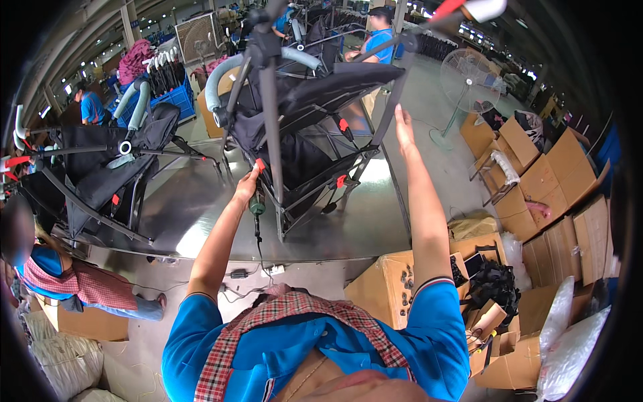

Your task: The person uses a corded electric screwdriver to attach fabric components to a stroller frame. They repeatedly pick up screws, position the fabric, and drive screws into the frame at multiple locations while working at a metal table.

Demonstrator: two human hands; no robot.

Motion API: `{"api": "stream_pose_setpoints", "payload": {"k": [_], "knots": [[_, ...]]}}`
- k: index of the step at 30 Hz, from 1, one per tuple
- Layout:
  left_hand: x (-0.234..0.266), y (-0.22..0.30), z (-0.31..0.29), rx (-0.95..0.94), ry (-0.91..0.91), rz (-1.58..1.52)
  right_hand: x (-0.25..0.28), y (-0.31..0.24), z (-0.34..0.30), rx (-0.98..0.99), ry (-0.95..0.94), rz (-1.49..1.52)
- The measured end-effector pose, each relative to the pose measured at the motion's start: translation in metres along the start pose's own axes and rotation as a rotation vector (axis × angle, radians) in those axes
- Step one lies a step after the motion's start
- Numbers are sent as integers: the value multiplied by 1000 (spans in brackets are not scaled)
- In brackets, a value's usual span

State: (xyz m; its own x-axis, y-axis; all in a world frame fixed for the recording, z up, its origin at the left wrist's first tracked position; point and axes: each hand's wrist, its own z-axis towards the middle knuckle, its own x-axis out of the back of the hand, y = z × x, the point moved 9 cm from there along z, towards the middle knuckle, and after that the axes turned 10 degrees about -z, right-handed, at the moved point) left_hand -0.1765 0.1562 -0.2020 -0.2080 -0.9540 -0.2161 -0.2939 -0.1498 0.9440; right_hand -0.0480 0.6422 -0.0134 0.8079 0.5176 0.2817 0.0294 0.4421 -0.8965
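Observation:
A stroller with black fabric and dark tubes stands on the metal-topped table in front of me. My left hand is closed around a green corded electric screwdriver, close to a red part on the stroller's near left side. Its tip is hidden by the hand and the frame; the cord hangs down past the table edge. My right hand lies with straight fingers along the stroller's right-hand tube, palm toward it. Whether the palm presses on the tube, I cannot tell.
Another stroller stands to the left on the table. A person in a checked apron is at the lower left. Cardboard boxes and a tall fan are on the right. An open box of black parts stands by my right elbow.

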Motion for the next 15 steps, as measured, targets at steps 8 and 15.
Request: {"api": "stream_pose_setpoints", "payload": {"k": [8,15], "knots": [[44,0,-19,16,1,111,18,1,-91,27,-420,379],[-7,33,-57,172,-195,263,8,92,-89,-243,-565,358]]}}
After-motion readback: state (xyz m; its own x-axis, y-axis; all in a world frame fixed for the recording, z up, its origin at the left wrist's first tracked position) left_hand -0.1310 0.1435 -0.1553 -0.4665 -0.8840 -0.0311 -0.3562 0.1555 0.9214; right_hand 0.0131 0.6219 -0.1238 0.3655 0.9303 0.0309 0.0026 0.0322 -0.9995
